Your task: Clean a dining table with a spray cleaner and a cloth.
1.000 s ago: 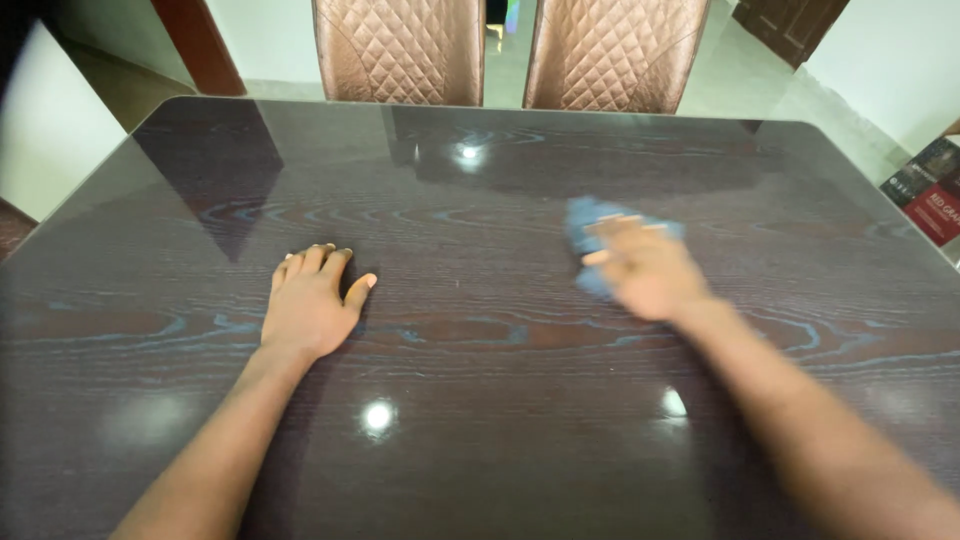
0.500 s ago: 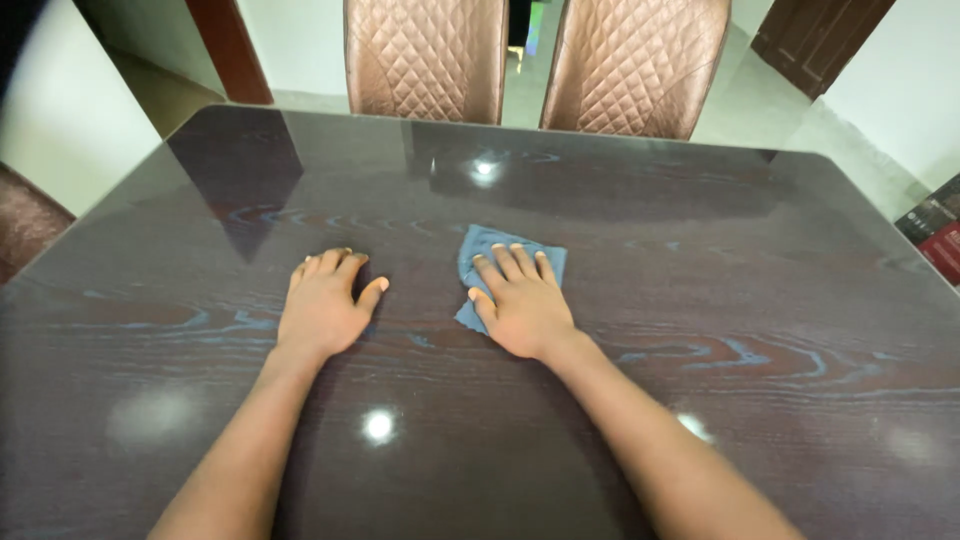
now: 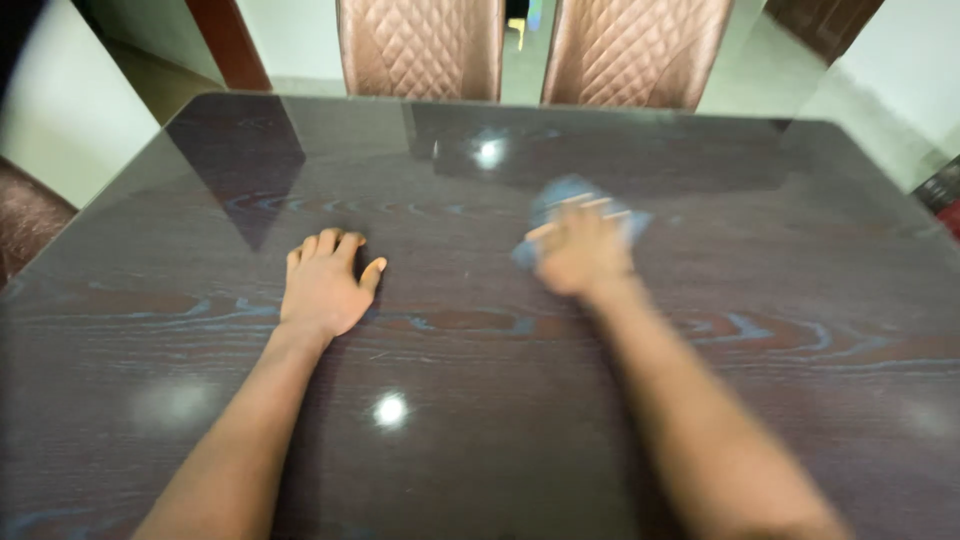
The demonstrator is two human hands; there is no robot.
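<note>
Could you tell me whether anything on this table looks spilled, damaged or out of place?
Nothing stands out. The right hand presses a blue cloth on the glossy dark table, blurred by motion; the left hand lies flat. No spill or damage shows.

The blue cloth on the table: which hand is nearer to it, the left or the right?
Right. The right hand lies flat on top of the blue cloth, pressing it to the dark table. The left hand rests flat on the table, apart from the cloth.
</note>
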